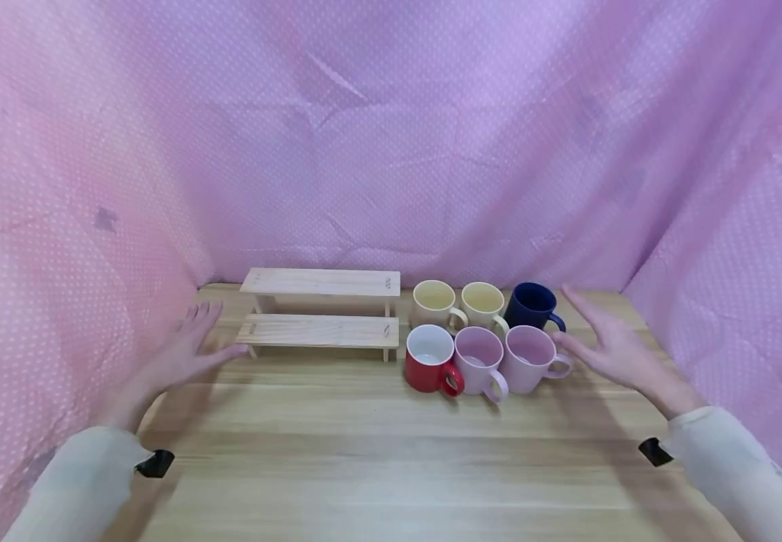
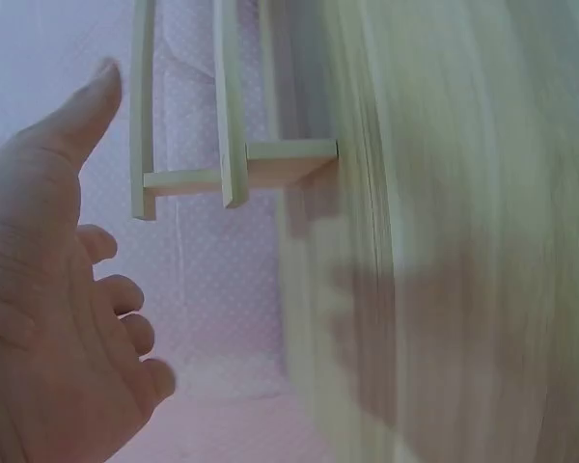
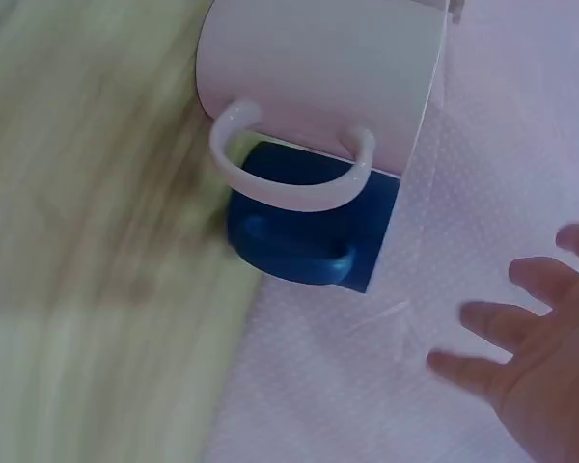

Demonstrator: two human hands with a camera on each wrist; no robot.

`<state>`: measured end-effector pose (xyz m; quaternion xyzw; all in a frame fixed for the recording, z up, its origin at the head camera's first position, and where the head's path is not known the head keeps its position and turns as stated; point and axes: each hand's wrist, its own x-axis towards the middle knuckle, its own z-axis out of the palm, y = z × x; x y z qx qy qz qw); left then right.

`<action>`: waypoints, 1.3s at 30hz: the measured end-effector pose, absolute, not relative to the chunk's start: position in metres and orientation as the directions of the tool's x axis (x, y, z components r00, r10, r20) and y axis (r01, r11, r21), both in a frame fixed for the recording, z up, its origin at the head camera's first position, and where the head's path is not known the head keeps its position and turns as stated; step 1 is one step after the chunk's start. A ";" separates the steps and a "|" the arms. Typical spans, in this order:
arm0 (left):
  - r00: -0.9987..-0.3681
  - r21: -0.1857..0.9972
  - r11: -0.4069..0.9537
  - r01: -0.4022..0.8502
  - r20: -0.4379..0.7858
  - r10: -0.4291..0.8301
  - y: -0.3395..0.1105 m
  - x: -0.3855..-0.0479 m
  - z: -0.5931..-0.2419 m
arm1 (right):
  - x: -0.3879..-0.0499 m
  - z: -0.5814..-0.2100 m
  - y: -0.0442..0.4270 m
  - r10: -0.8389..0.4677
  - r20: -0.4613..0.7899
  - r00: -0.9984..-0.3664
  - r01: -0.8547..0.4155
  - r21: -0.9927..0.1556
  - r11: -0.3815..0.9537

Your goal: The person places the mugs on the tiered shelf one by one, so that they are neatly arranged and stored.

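My left hand (image 1: 184, 352) is spread beside the left end of a two-step wooden rack (image 1: 319, 331), holding nothing. In the left wrist view its thumb points toward the rack's two boards (image 2: 230, 116). On the right, my right hand (image 1: 610, 348) hovers with fingers extended near the mugs, apart from them in the right wrist view. The front row has a red mug (image 1: 424, 373) with white inside and two pink mugs (image 1: 475, 376), (image 1: 524, 369). Behind stand two cream mugs (image 1: 433, 301), (image 1: 482, 303) and a dark blue mug (image 1: 533, 305). All are upright, their handles toward the right.
The wooden table (image 1: 363, 459) carries the rack and mugs toward its back edge. A pink-purple dotted cloth (image 1: 391, 150) hangs behind and on both sides. Black bands (image 1: 153, 463) show at the sleeve cuffs.
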<state>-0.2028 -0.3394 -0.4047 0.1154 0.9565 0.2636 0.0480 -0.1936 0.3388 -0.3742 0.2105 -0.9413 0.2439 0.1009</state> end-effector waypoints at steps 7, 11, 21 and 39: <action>-0.969 0.694 0.710 0.122 -0.072 0.237 -0.341 -0.212 -0.420 | -0.193 -0.390 0.353 -0.254 0.218 -0.942 -0.333 -0.692 0.640; -0.969 0.774 0.629 0.073 -0.094 0.228 -0.341 -0.216 -0.432 | -0.190 -0.407 0.359 -0.250 0.168 -0.953 -0.287 -0.762 0.581; -0.981 0.884 0.467 0.016 -0.077 0.179 -0.331 -0.223 -0.454 | -0.182 -0.439 0.361 -0.293 -0.006 -0.956 -0.117 -0.909 0.399; -0.992 0.970 0.227 -0.087 -0.105 0.069 -0.322 -0.223 -0.466 | -0.171 -0.459 0.365 -0.459 -0.043 -0.887 -0.103 -0.952 0.289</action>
